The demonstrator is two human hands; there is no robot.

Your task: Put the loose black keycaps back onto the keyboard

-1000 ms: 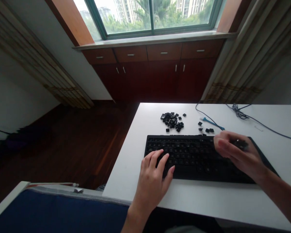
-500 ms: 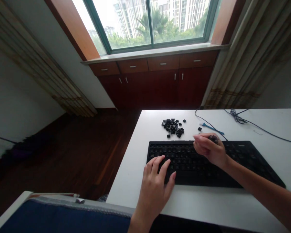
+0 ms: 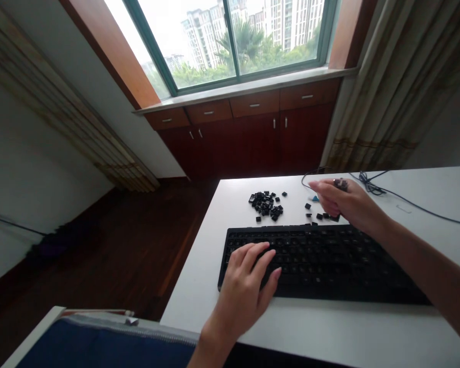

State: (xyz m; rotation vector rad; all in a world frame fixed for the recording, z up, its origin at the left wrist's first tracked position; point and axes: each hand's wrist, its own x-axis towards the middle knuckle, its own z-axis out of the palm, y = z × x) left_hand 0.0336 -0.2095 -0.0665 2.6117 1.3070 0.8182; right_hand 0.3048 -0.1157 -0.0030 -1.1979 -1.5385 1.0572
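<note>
One long, rectangular keyboard (image 3: 318,263) looks almost entirely black.

Keyboard (image 3: 322,266) and keycaps (image 3: 266,206) black, worktop (image 3: 299,327) white. Cabinet doors (image 3: 249,145) dark red, window frame (image 3: 232,41) green; curtains (image 3: 371,122) dim, probably beige, banded.

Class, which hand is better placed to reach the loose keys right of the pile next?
Probably the right hand: it hangs beside those keys, though holding a dark item; the left hand rests on the keyboard.
</note>
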